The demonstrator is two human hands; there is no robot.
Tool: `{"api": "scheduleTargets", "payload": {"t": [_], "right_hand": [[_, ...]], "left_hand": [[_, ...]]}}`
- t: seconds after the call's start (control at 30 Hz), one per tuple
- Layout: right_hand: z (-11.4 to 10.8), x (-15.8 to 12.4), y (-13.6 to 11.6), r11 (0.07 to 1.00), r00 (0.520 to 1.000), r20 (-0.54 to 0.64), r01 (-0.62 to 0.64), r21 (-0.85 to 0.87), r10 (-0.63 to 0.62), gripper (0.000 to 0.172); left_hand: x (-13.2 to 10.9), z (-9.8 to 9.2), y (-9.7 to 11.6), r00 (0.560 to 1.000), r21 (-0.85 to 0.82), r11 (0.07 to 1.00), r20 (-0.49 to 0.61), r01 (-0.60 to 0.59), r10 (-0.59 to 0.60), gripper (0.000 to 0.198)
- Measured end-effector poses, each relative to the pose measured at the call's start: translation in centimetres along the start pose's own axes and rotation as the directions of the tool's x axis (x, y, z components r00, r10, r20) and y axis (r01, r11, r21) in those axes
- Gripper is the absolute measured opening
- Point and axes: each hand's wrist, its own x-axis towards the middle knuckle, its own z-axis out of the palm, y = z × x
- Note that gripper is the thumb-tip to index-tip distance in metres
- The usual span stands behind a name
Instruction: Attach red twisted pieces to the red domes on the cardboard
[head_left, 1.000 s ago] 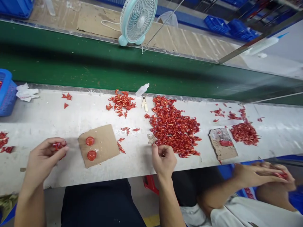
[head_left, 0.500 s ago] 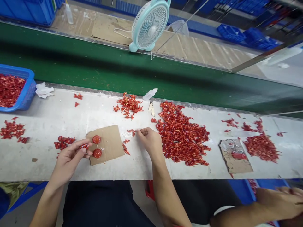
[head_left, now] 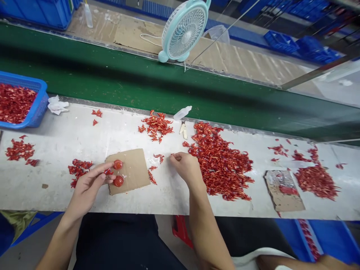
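Note:
My left hand [head_left: 88, 186] pinches a small red piece [head_left: 107, 172] at the left edge of a brown cardboard square [head_left: 132, 170]. Two round red caps [head_left: 118, 164] sit on that cardboard, close to my left fingertips. My right hand [head_left: 186, 167] rests on the white bench with its fingers closed in a pinch near the left edge of a big pile of small red pieces [head_left: 222, 161]. What that pinch holds is too small to name. A few loose red pieces [head_left: 159, 156] lie between the cardboard and my right hand.
A smaller red heap [head_left: 156, 126], a small squeeze bottle [head_left: 182, 112] and tweezers [head_left: 183, 129] lie at the bench's back. A blue basket [head_left: 39, 105] of red pieces stands at left, a green belt [head_left: 112, 82] and a fan [head_left: 184, 30] behind. A co-worker's cardboard [head_left: 284, 189] lies at right.
My right hand drew away from the big pile toward the cardboard. My left hand came in to the cardboard's left edge with its red piece. The view shifted left; the co-worker's hands dropped out of sight.

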Motion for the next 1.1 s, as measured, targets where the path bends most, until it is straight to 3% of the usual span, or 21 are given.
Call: {"api": "scheduleTargets", "payload": {"t": [0.07, 0.13, 0.23, 0.3, 0.4, 0.57, 0.7, 0.87, 1.0, 1.1], "right_hand": [[-0.2, -0.6, -0.4, 0.993, 0.997, -0.067, 0.045, 0.109, -0.038, 0.02], [0.1, -1.7, -1.4, 0.933, 0.993, -0.099, 0.1, 0.346, -0.07, 0.021], [1.6, -3.8, -3.9, 0.69, 0.989, 0.094, 0.012, 0.723, -0.116, 0.024], [2.9, -5.0, -6.0, 0.554, 0.939, 0.287, -0.139, 0.821, -0.189, 0.024], [4.7, -6.0, -9.1, 0.502, 0.863, 0.431, -0.259, 0.825, -0.263, 0.022], [6.6, -5.8, -12.3, 0.551, 0.872, 0.39, -0.179, 0.815, -0.294, 0.021], [7.5, -5.6, -12.5, 0.572, 0.884, 0.347, -0.115, 0.812, -0.314, 0.023], [7.7, -5.7, -12.3, 0.574, 0.879, 0.362, -0.131, 0.809, -0.31, 0.02], [7.2, -5.7, -12.4, 0.53, 0.854, 0.418, -0.21, 0.822, -0.309, 0.02], [6.6, -5.8, -12.3, 0.443, 0.817, 0.479, -0.317, 0.838, -0.322, 0.026]], "left_hand": [[-0.1, -0.1, -0.2, 1.0, -0.024, 1.0, -0.007, 0.011, -0.012, 0.04], [-0.2, -0.2, -0.5, 0.999, -0.061, 0.998, -0.021, 0.023, -0.024, 0.039], [0.0, 0.0, -0.7, 0.998, -0.136, 0.99, -0.049, 0.04, -0.047, 0.037], [0.2, 0.2, -0.8, 0.997, -0.179, 0.983, -0.062, 0.043, -0.055, 0.037], [0.4, 0.5, -1.0, 0.996, -0.217, 0.976, -0.076, 0.036, -0.054, 0.036], [0.4, 0.5, -1.5, 0.99, -0.301, 0.952, -0.138, -0.047, 0.005, 0.02], [0.0, 0.4, -1.8, 0.987, -0.359, 0.931, -0.158, -0.065, 0.008, 0.015], [-0.2, 0.3, -1.7, 0.992, -0.371, 0.928, -0.119, -0.01, -0.037, 0.025], [0.0, 0.3, -1.9, 0.991, -0.364, 0.932, -0.121, 0.008, -0.055, 0.028], [0.3, 0.4, -2.1, 0.993, -0.339, 0.941, -0.112, 0.004, -0.045, 0.03]]}}
